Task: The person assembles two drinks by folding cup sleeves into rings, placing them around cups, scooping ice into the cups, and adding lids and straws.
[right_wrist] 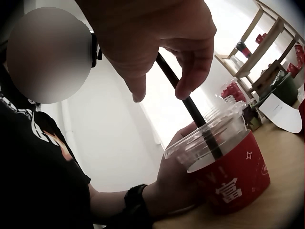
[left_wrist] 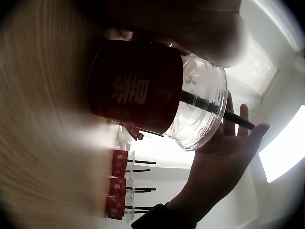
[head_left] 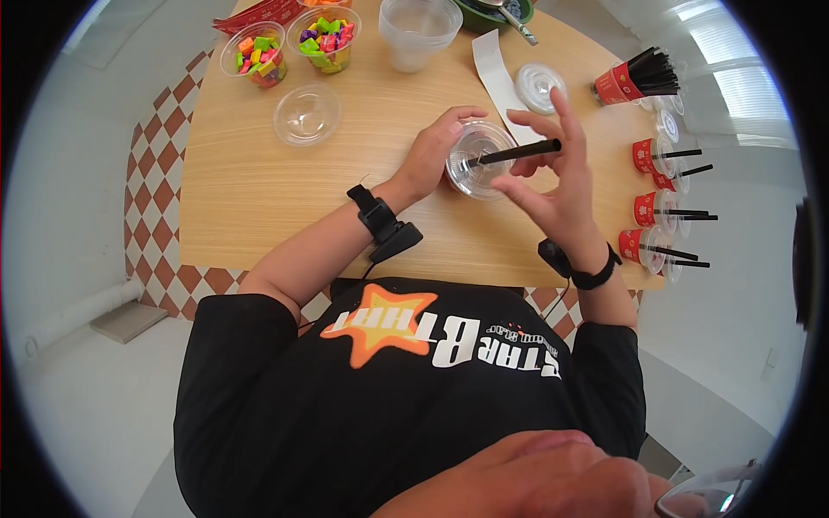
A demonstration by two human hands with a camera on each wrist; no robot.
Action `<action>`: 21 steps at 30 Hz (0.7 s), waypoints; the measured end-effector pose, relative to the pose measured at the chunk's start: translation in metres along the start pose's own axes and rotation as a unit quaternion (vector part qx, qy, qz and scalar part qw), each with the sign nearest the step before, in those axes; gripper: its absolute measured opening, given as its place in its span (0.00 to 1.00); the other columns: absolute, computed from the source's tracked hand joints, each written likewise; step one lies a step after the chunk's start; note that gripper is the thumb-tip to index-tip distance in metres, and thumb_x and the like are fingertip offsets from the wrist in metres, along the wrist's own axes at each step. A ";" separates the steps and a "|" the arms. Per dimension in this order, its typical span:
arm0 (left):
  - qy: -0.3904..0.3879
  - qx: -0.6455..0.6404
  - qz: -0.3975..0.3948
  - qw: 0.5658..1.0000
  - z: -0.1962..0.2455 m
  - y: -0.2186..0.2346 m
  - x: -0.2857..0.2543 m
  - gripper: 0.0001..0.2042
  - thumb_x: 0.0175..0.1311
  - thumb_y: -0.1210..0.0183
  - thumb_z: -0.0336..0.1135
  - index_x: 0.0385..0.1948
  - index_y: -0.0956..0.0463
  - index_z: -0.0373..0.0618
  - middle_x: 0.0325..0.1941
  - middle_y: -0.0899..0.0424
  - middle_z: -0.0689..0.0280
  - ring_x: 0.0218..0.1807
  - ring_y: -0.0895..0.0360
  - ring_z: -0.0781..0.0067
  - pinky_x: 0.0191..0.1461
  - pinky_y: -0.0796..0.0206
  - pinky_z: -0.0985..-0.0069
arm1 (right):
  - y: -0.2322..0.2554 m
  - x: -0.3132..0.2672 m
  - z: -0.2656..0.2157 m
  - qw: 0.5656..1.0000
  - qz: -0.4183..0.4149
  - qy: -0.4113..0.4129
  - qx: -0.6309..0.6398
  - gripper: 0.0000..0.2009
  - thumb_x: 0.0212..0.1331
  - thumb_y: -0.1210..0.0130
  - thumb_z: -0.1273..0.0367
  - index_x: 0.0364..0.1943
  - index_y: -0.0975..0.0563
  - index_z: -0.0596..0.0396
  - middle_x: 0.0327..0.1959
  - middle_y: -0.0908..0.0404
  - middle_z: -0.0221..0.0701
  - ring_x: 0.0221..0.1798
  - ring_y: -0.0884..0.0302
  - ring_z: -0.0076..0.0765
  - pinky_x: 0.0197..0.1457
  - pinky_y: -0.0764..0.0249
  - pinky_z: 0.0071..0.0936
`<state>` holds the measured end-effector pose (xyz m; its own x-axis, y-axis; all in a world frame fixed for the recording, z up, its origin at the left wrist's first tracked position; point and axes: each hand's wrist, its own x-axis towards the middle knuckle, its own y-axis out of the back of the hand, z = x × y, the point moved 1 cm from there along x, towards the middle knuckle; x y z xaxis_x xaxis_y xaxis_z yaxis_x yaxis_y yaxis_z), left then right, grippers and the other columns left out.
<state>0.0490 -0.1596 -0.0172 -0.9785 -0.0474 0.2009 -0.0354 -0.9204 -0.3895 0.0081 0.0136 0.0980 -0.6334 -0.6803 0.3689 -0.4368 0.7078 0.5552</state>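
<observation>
My left hand [head_left: 427, 155] grips the side of a clear plastic cup that stands on the table, wrapped in a red paper sleeve [right_wrist: 233, 176] with white characters. A clear lid [head_left: 466, 177] sits on the cup's top. Through the lid runs a black straw [head_left: 522, 153], tilted toward my right hand [head_left: 563, 190]. That hand is raised around the straw's upper end, its thumb and fingers spread apart. In the right wrist view one fingertip [right_wrist: 183, 90] is right at the straw, while the thumb stays away from it.
Two cups of colourful wrapped sweets [head_left: 325, 41] stand at the far left, near a clear lid [head_left: 307, 114]. Stacked clear cups [head_left: 419, 30], a white paper strip [head_left: 494, 73] and stacked lids [head_left: 541, 88] lie beyond. At right are a straw holder [head_left: 617, 85] and several red-sleeved cups [head_left: 644, 209].
</observation>
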 end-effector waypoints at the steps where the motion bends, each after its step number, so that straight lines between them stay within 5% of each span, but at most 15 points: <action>1: 0.001 0.000 -0.002 1.000 -0.005 0.000 0.000 0.24 0.75 0.62 0.46 0.60 0.32 0.36 0.54 0.22 0.58 0.56 0.26 0.73 0.62 0.35 0.75 | -0.002 -0.006 0.001 1.000 0.002 -0.002 0.000 0.55 0.45 0.24 0.61 0.74 0.52 0.54 0.53 0.20 0.40 0.30 0.20 0.29 0.35 0.23 0.21; 3: 0.031 -0.025 -0.037 0.999 -0.016 -0.002 0.001 0.29 0.77 0.65 0.56 0.65 0.36 0.41 0.60 0.25 0.58 0.63 0.29 0.69 0.72 0.45 0.65 | -0.010 -0.018 0.003 0.986 -0.086 -0.070 -0.127 0.56 0.45 0.26 0.53 0.74 0.51 0.57 0.54 0.20 0.41 0.33 0.19 0.35 0.37 0.22 0.27; 4: 0.033 -0.024 -0.043 0.998 -0.020 -0.001 0.000 0.29 0.77 0.65 0.56 0.65 0.36 0.41 0.60 0.25 0.58 0.63 0.29 0.69 0.72 0.45 0.65 | -0.016 -0.024 0.010 0.979 -0.065 -0.027 -0.189 0.56 0.45 0.28 0.48 0.73 0.49 0.60 0.54 0.21 0.40 0.34 0.20 0.43 0.39 0.23 0.35; 6: -0.001 0.102 -0.114 0.988 -0.018 -0.002 -0.002 0.32 0.75 0.68 0.61 0.68 0.38 0.46 0.66 0.28 0.61 0.71 0.35 0.64 0.79 0.67 0.53 | -0.015 -0.033 0.016 0.975 -0.046 -0.003 -0.218 0.55 0.44 0.28 0.49 0.73 0.47 0.60 0.53 0.20 0.39 0.34 0.21 0.46 0.39 0.24 0.38; 7: 0.000 0.101 -0.129 0.987 -0.017 -0.002 0.000 0.32 0.75 0.68 0.61 0.68 0.38 0.46 0.66 0.28 0.61 0.71 0.35 0.64 0.79 0.67 0.53 | -0.012 -0.037 0.016 0.968 -0.034 0.023 -0.246 0.55 0.43 0.27 0.49 0.72 0.45 0.61 0.52 0.20 0.39 0.34 0.22 0.49 0.39 0.25 0.41; 9: 0.026 0.189 -0.194 0.962 -0.014 -0.003 0.000 0.33 0.74 0.69 0.62 0.70 0.39 0.49 0.69 0.29 0.63 0.75 0.40 0.60 0.78 0.85 0.47 | -0.004 -0.045 0.009 0.962 -0.010 0.036 -0.271 0.50 0.43 0.27 0.51 0.70 0.40 0.60 0.51 0.20 0.37 0.32 0.23 0.43 0.37 0.25 0.36; 12: 0.035 0.189 -0.208 0.959 -0.012 -0.005 0.002 0.32 0.73 0.67 0.61 0.69 0.38 0.48 0.69 0.29 0.62 0.74 0.39 0.60 0.78 0.82 0.45 | 0.007 -0.056 -0.003 0.990 -0.017 -0.091 -0.102 0.40 0.47 0.27 0.57 0.65 0.32 0.57 0.50 0.19 0.35 0.29 0.26 0.34 0.34 0.27 0.29; 17: -0.009 0.245 -0.207 0.947 -0.012 -0.005 0.000 0.31 0.73 0.65 0.59 0.68 0.37 0.48 0.68 0.28 0.61 0.74 0.39 0.60 0.78 0.82 0.44 | 0.006 -0.048 -0.016 0.997 0.070 -0.016 0.021 0.20 0.56 0.35 0.75 0.54 0.23 0.55 0.46 0.18 0.34 0.29 0.27 0.27 0.35 0.28 0.21; 21: 0.002 0.248 -0.209 0.946 -0.013 -0.002 0.000 0.31 0.73 0.64 0.59 0.68 0.36 0.48 0.68 0.28 0.61 0.74 0.39 0.60 0.78 0.82 0.44 | 0.004 -0.046 -0.006 0.995 0.066 0.053 -0.050 0.14 0.57 0.38 0.78 0.49 0.22 0.57 0.43 0.17 0.36 0.34 0.20 0.30 0.38 0.23 0.24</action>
<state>0.0467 -0.1524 -0.0282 -0.9005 0.3618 0.2411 -0.3208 -0.9272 0.1932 0.0396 0.0466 0.0872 -0.6080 -0.6022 0.5173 -0.2853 0.7738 0.5655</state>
